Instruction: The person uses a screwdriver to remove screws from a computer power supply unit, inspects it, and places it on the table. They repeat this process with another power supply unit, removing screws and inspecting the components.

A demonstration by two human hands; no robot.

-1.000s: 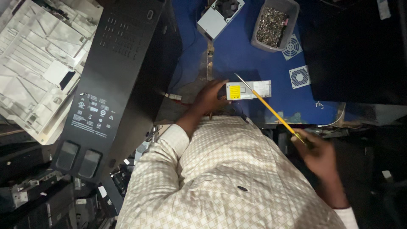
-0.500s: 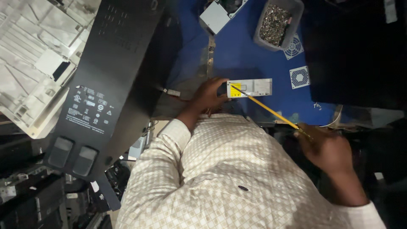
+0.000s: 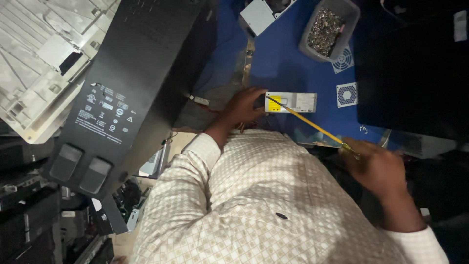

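My left hand (image 3: 243, 107) grips the left end of a small silver power supply box (image 3: 293, 102) with a yellow label, which lies on the blue work surface (image 3: 278, 63). My right hand (image 3: 376, 166) is closed around the handle of a long yellow screwdriver (image 3: 312, 126). The screwdriver's shaft runs up and left, and its tip rests at the box's left end, beside my left fingers. My checked cream shirt fills the lower middle of the view.
A large black computer case panel (image 3: 132, 83) stands at the left, with white plastic parts (image 3: 34, 58) beyond it. A grey bin of screws (image 3: 328, 28), another power supply (image 3: 261, 13) and two small fans (image 3: 347, 94) lie on the surface. A dark case (image 3: 415, 68) stands at the right.
The screwdriver's tip has moved left from above the box to its left end. My right hand has shifted slightly down and right. My left hand stays on the box.
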